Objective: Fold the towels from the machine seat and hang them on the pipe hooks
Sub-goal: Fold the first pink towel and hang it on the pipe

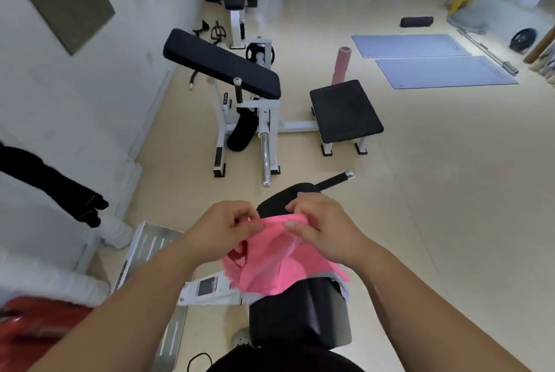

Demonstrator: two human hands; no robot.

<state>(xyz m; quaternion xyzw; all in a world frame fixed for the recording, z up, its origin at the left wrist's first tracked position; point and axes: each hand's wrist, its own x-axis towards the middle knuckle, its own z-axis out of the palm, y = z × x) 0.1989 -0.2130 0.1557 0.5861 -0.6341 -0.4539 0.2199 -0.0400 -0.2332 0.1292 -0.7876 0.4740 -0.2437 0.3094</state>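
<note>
The pink towel point(279, 269) hangs bunched between both hands, its lower part draped on the black seat point(300, 314). The left hand point(223, 229) holds one end of the top edge in a tight grip, and the right hand point(321, 229) pinches the other end just beside it. At left a blurred dark cloth point(51, 179), perhaps a towel, hangs near the white pipe point(118, 232). A bench point(222, 63) stands beyond on the floor point(435, 191).

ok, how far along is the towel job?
Done: a black cloth, likely a towel, already hangs on the wall by the pipe. In hand: the left hand and right hand pinch the pink towel by its top edge above the machine seat, not yet folded. Left: fold it, hang it.
</note>
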